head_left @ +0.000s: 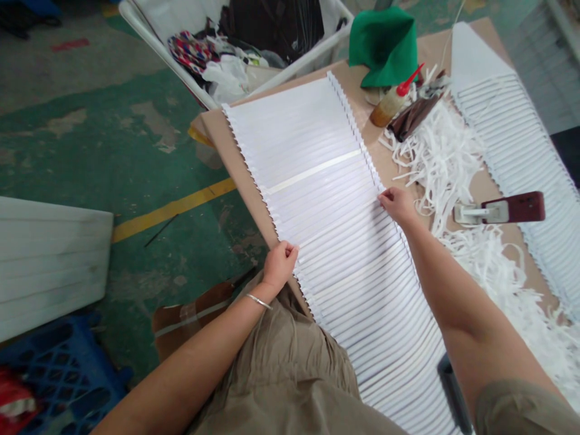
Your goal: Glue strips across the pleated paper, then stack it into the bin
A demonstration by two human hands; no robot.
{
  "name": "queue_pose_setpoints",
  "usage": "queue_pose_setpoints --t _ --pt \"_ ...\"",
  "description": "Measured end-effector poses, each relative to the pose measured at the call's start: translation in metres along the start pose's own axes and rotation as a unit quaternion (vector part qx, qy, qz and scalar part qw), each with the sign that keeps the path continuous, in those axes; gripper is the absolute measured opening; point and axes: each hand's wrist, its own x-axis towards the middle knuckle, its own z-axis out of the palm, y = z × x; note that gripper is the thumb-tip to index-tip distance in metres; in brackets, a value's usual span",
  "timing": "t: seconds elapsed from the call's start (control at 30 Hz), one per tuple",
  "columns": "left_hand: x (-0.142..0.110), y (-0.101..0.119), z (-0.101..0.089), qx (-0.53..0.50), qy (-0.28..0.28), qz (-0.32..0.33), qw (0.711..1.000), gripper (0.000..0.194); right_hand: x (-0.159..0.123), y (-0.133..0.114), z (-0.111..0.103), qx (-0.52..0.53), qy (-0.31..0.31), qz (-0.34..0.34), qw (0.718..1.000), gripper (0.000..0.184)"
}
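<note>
The white slatted sheet (317,199) is laid lengthwise on the brown table (240,145). Its 2 toothed edges are pinched, 1 by the left hand (280,264), 1 by the right hand (397,205), with fingers closed. It seems light and bendable, perhaps slippery; best it is gripped at both edges, since slats may crease.

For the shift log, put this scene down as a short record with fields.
Left hand: fingers closed at the left edge of the white slatted sheet, bracelet on the wrist
Right hand: pinching the sheet's right edge
Main piece: white slatted sheet, on a brown tabletop
Right of it: loose white strips, red-tipped bottle, second slatted sheet
Beyond: green fabric
</note>
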Motion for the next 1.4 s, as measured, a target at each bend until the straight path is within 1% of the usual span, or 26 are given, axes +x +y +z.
queue_pose_setpoints --t 0.13,0.3,0.53,0.7,0.83,0.97,1.03,1.07,1.13,1.17,1.23,1.3,1.33,1.4 --pt "0.001 0.0 0.001 0.007 0.0 0.007 1.0 0.023 0.004 0.0 0.007 -0.023 0.016 -0.015 0.999 0.016" --pt "0.001 0.003 0.001 0.022 0.002 -0.007 1.0 0.022 0.005 -0.002 0.012 -0.048 0.012 -0.006 0.999 0.018" --pt "0.001 0.002 0.002 0.04 0.007 -0.014 0.999 0.02 0.007 0.006 0.017 -0.064 0.024 -0.027 0.997 0.02" --pt "0.003 0.005 0.002 0.086 0.001 -0.024 0.996 0.022 0.01 0.01 0.019 -0.057 0.027 -0.037 0.997 0.018" --pt "0.005 0.012 0.001 0.125 -0.012 -0.032 0.992 0.022 0.01 0.007 0.022 -0.066 0.028 -0.027 0.997 0.017" --pt "0.008 0.017 -0.005 0.172 -0.029 -0.037 0.984 0.023 0.005 0.004 0.017 -0.092 0.048 -0.022 0.994 0.015" --pt "0.009 0.016 -0.008 0.177 -0.028 -0.032 0.983 0.023 0.001 0.01 0.011 -0.101 0.087 0.002 0.991 0.018" --pt "0.008 0.015 -0.01 0.168 -0.025 -0.026 0.985 0.021 0.0 0.015 0.006 -0.101 0.113 0.028 0.988 0.02" --pt "0.004 0.011 -0.014 0.136 -0.02 -0.011 0.99 0.019 0.0 0.027 -0.004 -0.088 0.159 0.102 0.978 0.025" --pt "0.001 0.009 -0.015 0.118 -0.019 -0.003 0.993 0.017 0.001 0.033 -0.009 -0.078 0.17 0.139 0.972 0.027" --pt "-0.006 0.006 -0.018 0.087 -0.022 0.017 0.996 0.016 0.007 0.043 -0.017 -0.056 0.166 0.185 0.967 0.028" --pt "-0.011 0.005 -0.02 0.061 -0.03 0.036 0.997 0.015 0.015 0.047 -0.02 -0.05 0.148 0.207 0.966 0.029" --pt "-0.013 0.006 -0.021 0.049 -0.035 0.045 0.997 0.015 0.019 0.046 -0.021 -0.054 0.147 0.219 0.963 0.032" --pt "-0.015 0.008 -0.023 0.028 -0.038 0.056 0.997 0.015 0.023 0.043 -0.019 -0.072 0.171 0.252 0.95 0.046"
